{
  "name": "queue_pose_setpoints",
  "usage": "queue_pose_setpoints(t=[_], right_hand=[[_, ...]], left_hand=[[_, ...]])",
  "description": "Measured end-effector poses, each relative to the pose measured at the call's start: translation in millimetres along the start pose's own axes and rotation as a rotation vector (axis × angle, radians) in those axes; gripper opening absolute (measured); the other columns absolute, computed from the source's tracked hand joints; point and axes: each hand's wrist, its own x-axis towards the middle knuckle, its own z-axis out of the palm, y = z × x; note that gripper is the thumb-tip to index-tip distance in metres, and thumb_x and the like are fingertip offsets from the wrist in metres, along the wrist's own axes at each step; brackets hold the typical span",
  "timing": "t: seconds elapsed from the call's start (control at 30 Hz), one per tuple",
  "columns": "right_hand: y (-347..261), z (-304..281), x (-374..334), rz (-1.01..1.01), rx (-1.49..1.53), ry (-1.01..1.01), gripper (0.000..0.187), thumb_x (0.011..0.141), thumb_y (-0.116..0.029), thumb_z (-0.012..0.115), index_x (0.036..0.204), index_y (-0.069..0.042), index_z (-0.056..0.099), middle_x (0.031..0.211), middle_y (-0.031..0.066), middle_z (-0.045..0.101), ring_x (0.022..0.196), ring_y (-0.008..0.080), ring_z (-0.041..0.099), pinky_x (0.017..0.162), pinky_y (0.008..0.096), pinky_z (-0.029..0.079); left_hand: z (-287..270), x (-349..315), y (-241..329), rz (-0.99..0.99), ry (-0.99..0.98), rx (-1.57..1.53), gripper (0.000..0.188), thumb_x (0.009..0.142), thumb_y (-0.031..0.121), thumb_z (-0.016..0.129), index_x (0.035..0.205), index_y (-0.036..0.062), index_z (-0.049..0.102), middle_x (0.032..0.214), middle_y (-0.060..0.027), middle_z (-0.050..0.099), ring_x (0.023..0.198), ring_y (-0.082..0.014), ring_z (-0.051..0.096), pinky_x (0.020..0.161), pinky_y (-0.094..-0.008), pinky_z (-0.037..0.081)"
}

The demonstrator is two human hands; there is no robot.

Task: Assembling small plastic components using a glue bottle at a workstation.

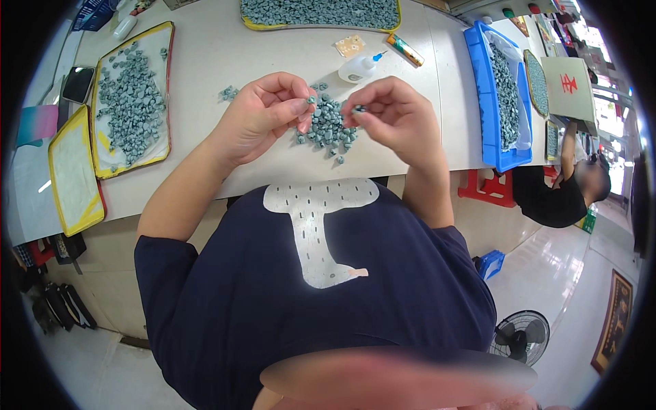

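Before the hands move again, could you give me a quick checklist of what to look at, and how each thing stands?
1. Left hand has a grip: ok, a small teal piece at its fingertips.
2. Right hand has a grip: ok, another teal piece pinched.
3. Loose pile close by: ok, between the hands.
4. Pieces all together: not ok, a small cluster lies left of the left hand.
5. White bottle sealed at its blue tip: cannot tell.

Workshop (workbench [459, 123], trays [486, 102] of parts [506, 102])
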Motion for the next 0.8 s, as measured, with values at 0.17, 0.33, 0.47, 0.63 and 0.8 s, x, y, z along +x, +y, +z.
queue_pose_setpoints(t=[0.17,0.33,0.47,0.63,0.8], right_hand=[[-4.9,19.5,6.4,-0.015,0.042,-0.024,0.017,0.088,0.003,0.06,0.104,0.006,0.055,0.091,0.0117,0.065,0.077,0.0126,0.062,0.069,0.0226,0.051],[2.7,36.8,10.2,-0.045,0.049,0.025,0.02,0.09,0.0,0.059,0.109,0.005,0.057,0.091,0.0098,0.065,0.074,0.0114,0.062,0.065,0.0225,0.05],[7.7,42.7,11.7,-0.142,-0.261,0.051,0.019,0.09,-0.001,0.059,0.108,0.003,0.062,0.089,0.0087,0.066,0.072,0.0108,0.062,0.062,0.0222,0.05],[5.2,47.0,14.7,-0.361,-0.501,0.076,0.018,0.089,0.001,0.06,0.105,0.002,0.066,0.087,0.0089,0.066,0.068,0.0113,0.063,0.058,0.0216,0.049],[10.2,48.6,13.9,-0.452,-0.573,0.183,0.022,0.083,0.006,0.063,0.104,0.002,0.067,0.084,0.0103,0.066,0.066,0.0133,0.064,0.057,0.0223,0.051]], left_hand=[[6.0,2.1,0.8,0.051,-0.003,0.01,0.009,0.087,-0.002,0.06,0.095,0.0033,0.058,0.097,-0.0066,0.059,0.078,-0.0147,0.057,0.075,-0.0278,0.049],[7.1,-2.8,3.9,0.088,0.013,0.018,0.008,0.088,-0.002,0.059,0.095,0.0032,0.059,0.095,-0.0059,0.059,0.079,-0.0147,0.057,0.076,-0.0281,0.049],[3.3,-6.2,6.2,0.081,0.016,0.001,0.009,0.088,-0.002,0.059,0.095,0.0029,0.059,0.093,-0.0057,0.059,0.079,-0.0151,0.058,0.076,-0.0285,0.05],[1.7,-7.8,8.6,0.064,0.019,-0.029,0.01,0.088,-0.002,0.059,0.097,0.0019,0.059,0.091,-0.0056,0.059,0.078,-0.0155,0.059,0.076,-0.0286,0.05],[6.3,-9.0,5.6,0.131,0.078,0.089,0.011,0.088,-0.001,0.06,0.099,0.0003,0.059,0.091,-0.0062,0.06,0.079,-0.0153,0.06,0.077,-0.0285,0.051]])
